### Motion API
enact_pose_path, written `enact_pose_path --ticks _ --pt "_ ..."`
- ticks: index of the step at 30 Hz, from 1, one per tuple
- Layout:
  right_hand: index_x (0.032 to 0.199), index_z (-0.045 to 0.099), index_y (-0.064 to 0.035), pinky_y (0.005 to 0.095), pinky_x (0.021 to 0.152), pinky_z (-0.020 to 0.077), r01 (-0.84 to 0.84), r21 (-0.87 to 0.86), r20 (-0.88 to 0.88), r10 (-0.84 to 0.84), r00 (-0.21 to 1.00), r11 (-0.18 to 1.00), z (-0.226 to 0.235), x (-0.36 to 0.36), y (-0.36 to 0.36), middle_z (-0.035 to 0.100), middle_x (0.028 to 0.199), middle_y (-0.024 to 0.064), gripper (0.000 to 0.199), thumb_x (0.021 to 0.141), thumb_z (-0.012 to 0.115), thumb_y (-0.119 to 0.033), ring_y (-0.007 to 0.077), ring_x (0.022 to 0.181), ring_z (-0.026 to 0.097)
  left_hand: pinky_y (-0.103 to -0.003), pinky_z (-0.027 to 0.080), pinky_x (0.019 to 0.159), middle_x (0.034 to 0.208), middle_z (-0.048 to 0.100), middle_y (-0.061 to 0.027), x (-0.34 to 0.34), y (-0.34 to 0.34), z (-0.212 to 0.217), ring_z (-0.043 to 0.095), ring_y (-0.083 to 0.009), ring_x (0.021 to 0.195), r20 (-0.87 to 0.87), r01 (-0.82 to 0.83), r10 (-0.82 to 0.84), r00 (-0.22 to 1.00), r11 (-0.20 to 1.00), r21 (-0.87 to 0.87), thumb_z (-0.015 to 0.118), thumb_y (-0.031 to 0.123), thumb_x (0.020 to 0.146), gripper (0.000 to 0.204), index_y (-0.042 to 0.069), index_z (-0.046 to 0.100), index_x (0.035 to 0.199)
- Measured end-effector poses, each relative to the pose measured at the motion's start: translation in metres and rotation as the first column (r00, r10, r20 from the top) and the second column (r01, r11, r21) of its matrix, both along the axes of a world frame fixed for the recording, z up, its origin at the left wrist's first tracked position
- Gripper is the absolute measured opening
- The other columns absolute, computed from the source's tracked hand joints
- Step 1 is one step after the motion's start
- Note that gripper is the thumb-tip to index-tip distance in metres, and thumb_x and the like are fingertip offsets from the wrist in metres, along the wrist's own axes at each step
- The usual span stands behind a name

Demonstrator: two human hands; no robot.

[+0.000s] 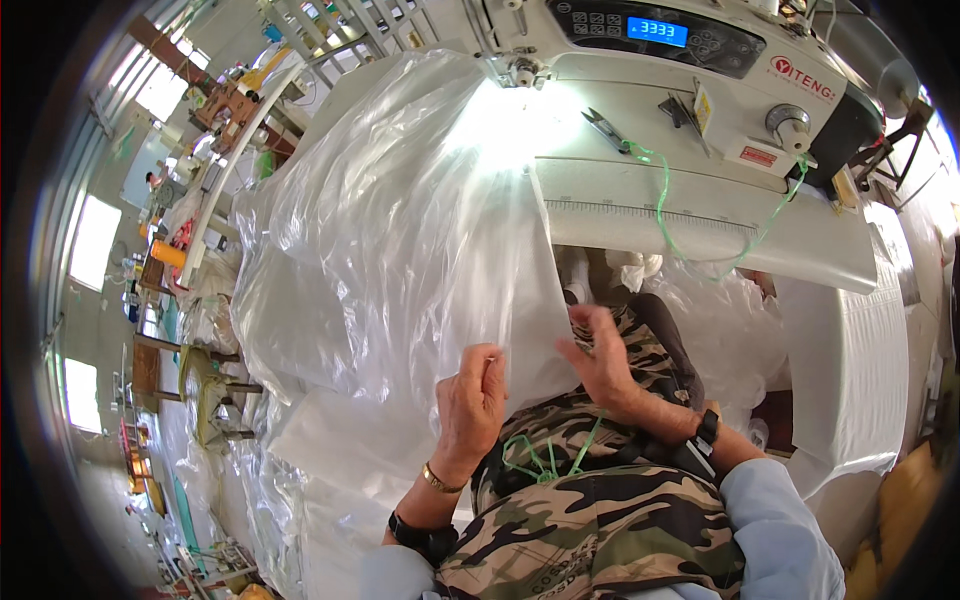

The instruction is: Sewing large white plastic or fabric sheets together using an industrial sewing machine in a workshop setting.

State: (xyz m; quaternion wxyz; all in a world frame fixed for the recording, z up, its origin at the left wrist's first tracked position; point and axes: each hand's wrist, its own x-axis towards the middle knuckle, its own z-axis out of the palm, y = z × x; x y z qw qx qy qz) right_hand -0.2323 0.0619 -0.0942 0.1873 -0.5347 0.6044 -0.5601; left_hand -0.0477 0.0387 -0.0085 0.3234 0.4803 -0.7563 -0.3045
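Observation:
A large sheet of clear, crinkled plastic film spreads from under the lit needle area of a sewing machine down toward my lap. Beneath it, or joined to it, lies a smooth white sheet with a straight right-hand edge. My left hand pinches the near end of the film between thumb and fingers. To the right of that edge, my right hand is raised with thumb and fingers apart, holding nothing. Glare hides the needle and presser foot.
Thread snips on a green cord lie on the machine bed, right of the bright spot. A ruler strip runs along the table's front. More clear film hangs at the right. Stools and bundled plastic stand at the left.

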Motion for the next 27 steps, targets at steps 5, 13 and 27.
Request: enact_pose_path --ticks 5,13,27 --pt "0.107 0.056 0.002 0.0435 0.068 0.0489 -0.432 0.241 0.112 0.418 0.902 0.869 0.011 0.009 0.011 0.063 0.082 0.023 0.022 0.091 0.058 -0.014 0.0407 0.078 0.063 -0.037 0.044 0.052 0.07 0.06 -0.0107 -0.001 0.0 -0.005 0.06 -0.031 0.058 0.084 0.109 -0.096 0.992 0.979 -0.173 0.06 0.008 0.092 0.006 0.004 0.058 0.096" --pt "0.096 0.055 0.002 0.0435 0.066 0.0499 -0.64 0.21 0.082 0.639 0.765 0.739 0.037 0.023 0.026 0.062 0.079 0.0214 0.012 0.093 0.056 -0.01 0.0392 0.074 0.063 -0.035 0.043 0.055 0.074 0.057 -0.0129 -0.008 0.0 0.001 0.056 -0.028 0.061 0.023 0.164 -0.162 0.986 0.973 -0.165 0.061 0.003 0.09 0.004 0.0 0.061 0.092" --pt "0.089 0.054 -0.0011 0.0429 0.066 0.0497 -0.786 0.059 -0.24 0.773 0.588 0.616 0.03 0.034 0.016 0.06 0.08 0.0153 0.013 0.087 0.061 -0.012 0.0336 0.073 0.061 -0.032 0.043 0.056 0.079 0.058 -0.0119 0.014 0.006 -0.004 0.053 -0.0233 0.059 -0.042 0.142 -0.138 0.99 0.983 0.114 0.063 0.007 0.091 0.01 -0.001 0.062 0.098"
